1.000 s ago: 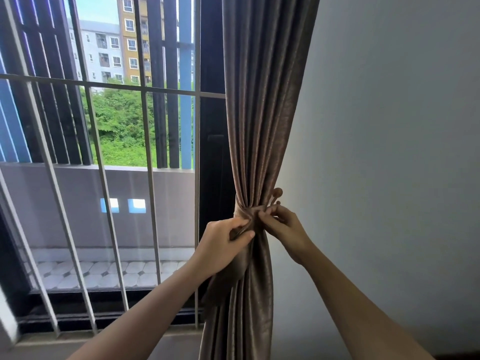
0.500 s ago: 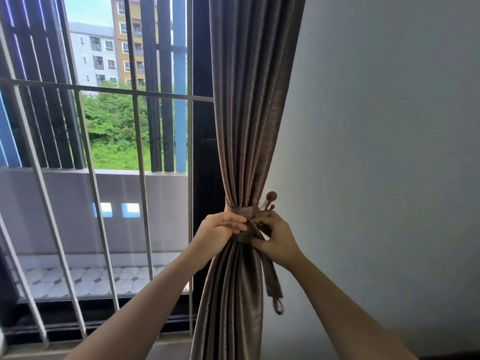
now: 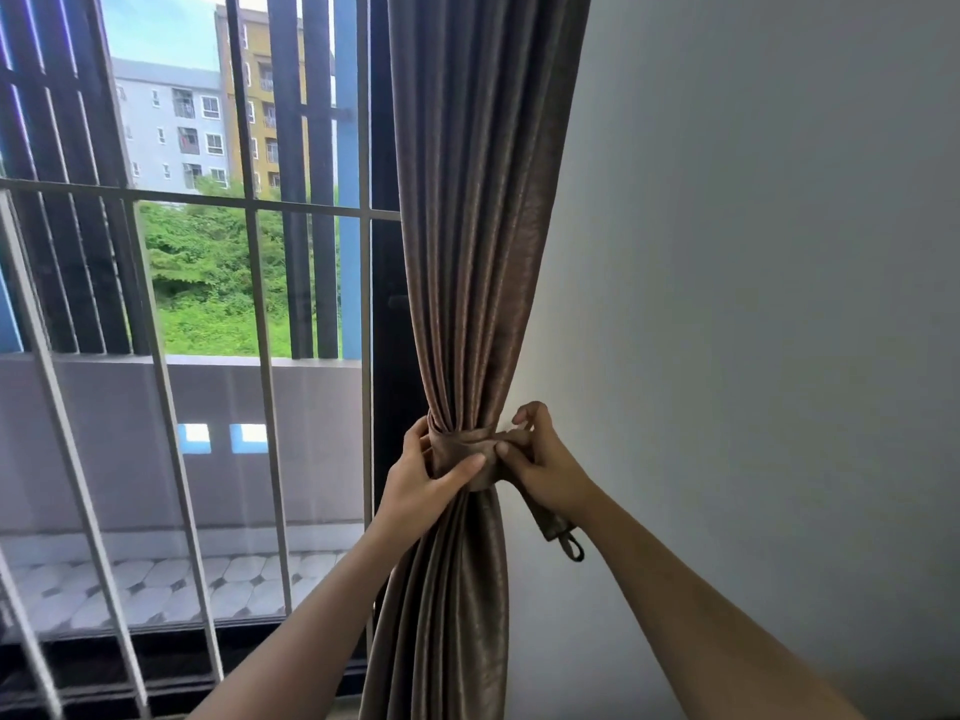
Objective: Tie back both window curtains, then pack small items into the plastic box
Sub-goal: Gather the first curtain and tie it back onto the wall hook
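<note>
- The left hand (image 3: 422, 478) grips the gathered brown curtain (image 3: 470, 283), thumb pressed on the tieback band (image 3: 464, 454) wrapped round it.
- The right hand (image 3: 545, 467) pinches the band's end; its loop (image 3: 571, 547) dangles below.
- Beyond, the window bars (image 3: 260, 324) stand left and the wall (image 3: 753, 304) right.

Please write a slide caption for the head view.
The left hand and right hand hold a tieback around the brown curtain.

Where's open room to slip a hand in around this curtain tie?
Open: bare wall right of the curtain, above the right hand. Tight: a window bar stands close on the curtain's left. Crowded: the tieback band, clasped by the left hand, pinched by the right hand, loop end dangling below.
</note>
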`<state>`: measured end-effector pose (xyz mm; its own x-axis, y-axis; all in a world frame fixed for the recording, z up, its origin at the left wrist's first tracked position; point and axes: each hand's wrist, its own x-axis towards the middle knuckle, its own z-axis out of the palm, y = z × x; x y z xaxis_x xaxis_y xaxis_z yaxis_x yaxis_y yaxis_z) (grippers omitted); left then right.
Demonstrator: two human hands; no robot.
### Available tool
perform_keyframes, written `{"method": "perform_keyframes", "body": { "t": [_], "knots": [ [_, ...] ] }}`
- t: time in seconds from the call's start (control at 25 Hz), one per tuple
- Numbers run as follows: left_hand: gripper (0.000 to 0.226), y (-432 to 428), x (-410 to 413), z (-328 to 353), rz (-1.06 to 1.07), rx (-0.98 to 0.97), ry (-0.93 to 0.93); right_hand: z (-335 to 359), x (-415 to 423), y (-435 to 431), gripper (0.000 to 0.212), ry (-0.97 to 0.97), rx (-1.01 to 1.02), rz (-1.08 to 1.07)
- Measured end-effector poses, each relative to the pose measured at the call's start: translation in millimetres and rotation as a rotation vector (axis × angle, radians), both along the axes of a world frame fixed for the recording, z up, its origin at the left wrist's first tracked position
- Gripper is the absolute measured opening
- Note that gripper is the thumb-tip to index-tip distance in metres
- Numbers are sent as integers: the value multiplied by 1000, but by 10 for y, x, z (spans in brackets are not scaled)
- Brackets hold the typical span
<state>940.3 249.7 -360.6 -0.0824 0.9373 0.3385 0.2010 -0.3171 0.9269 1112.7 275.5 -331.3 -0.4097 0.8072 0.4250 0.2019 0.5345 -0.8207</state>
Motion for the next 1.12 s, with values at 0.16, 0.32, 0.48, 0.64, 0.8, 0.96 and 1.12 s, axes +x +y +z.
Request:
{"method": "perform_keyframes", "body": {
  "t": [0.16,0.32,0.48,0.64,0.8,0.96,1.12],
  "knots": [
    [43,50,57,63,64,59,25,-124,-31,105,34,190,-56,20],
    [28,75,124,73,160,152,34,-205,-134,26,46,26,127,-717],
    [20,79,173,69,248,186,19,-390,-416,-164,47,140,-184,-940],
    [17,59,162,57,247,205,18,-559,-503,-40,64,796,-738,-821],
    [15,75,103,61,219,192,4,-582,-315,72,77,1189,-827,-604],
    [17,86,85,48,205,204,5,-632,-88,222,50,1188,-628,-426],
    [18,100,80,47,215,207,7,-562,5,254,34,720,-322,-480]
  ]
}}
